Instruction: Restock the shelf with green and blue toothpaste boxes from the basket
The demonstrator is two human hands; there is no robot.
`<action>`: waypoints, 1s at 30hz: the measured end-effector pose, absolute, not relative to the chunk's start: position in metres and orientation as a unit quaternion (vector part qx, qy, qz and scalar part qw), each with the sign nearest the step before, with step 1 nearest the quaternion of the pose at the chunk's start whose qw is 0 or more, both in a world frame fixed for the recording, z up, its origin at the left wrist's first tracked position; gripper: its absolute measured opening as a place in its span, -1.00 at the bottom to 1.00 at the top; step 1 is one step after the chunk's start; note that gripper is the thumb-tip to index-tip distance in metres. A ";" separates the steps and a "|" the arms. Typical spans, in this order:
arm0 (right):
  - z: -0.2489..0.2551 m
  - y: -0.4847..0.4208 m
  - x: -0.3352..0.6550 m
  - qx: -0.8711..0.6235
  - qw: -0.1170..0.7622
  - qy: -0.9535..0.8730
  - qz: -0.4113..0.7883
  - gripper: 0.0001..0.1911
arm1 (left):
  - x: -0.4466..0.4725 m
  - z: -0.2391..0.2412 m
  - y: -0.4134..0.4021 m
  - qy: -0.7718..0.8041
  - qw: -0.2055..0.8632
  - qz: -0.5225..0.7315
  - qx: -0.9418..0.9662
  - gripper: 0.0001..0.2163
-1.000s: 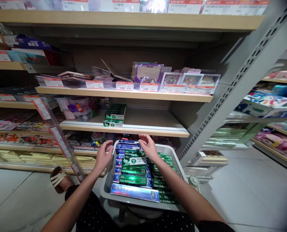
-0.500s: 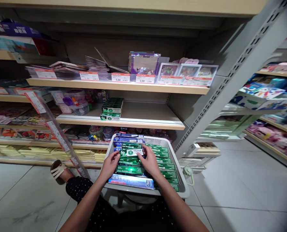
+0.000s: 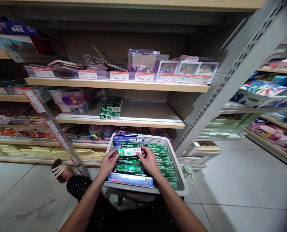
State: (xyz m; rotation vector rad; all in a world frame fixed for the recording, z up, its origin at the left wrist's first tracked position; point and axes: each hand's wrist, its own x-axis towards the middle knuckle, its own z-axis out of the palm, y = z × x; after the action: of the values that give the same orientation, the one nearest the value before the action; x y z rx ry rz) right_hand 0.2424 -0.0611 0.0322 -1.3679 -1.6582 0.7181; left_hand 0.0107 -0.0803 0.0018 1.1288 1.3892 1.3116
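Observation:
Between my two hands is a green-and-white toothpaste box (image 3: 129, 151), its white printed side turned up toward me. My left hand (image 3: 109, 163) grips its left end, fingers closed on it. The right end is pinched by my right hand (image 3: 148, 160). Just beneath lies a light grey plastic basket (image 3: 184, 190) across my lap, holding rows of green toothpaste boxes (image 3: 166, 165) on the right and middle. A blue toothpaste box (image 3: 130, 180) lies along the near side, and more blue boxes (image 3: 128, 139) are at the far end.
Ahead, a middle shelf (image 3: 143, 112) bears a stack of green toothpaste boxes (image 3: 110, 109) beside clear tubs (image 3: 76, 101). Above, a shelf edge (image 3: 124, 84) carries price labels and packets. A slotted metal upright (image 3: 206, 106) stands at the right, near a pale green cup (image 3: 187, 170).
The toothpaste box in my hands has tipped so more of its white side faces me. Both hands stay over the basket, and the view has shifted slightly.

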 end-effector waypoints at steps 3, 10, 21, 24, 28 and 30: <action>0.031 -0.060 0.243 -0.541 0.431 -0.654 0.306 -0.60 | 0.010 0.001 -0.079 0.552 0.450 0.539 0.449 -0.38; 0.028 -0.057 0.246 -0.532 0.433 -0.633 0.359 -0.59 | 0.007 -0.002 -0.077 0.544 0.440 0.557 0.448 -0.47; 0.026 -0.057 0.249 -0.533 0.432 -0.634 0.358 -0.64 | 0.006 -0.002 -0.077 0.553 0.452 0.546 0.439 -0.46; 0.025 -0.056 0.249 -0.534 0.431 -0.635 0.355 -0.65 | 0.006 -0.002 -0.077 0.555 0.458 0.543 0.432 -0.44; 0.026 -0.057 0.248 -0.533 0.432 -0.634 0.356 -0.67 | 0.006 -0.002 -0.078 0.551 0.469 0.545 0.424 -0.42; 0.027 -0.059 0.248 -0.531 0.434 -0.635 0.355 -0.69 | 0.007 -0.002 -0.079 0.548 0.472 0.546 0.424 -0.42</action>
State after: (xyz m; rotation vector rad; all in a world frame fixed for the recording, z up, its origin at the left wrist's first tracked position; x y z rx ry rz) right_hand 0.2482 -0.0591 0.0268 -1.3229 -1.5819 0.8851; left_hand 0.0069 -0.0785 -0.0017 1.0378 1.3416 1.3364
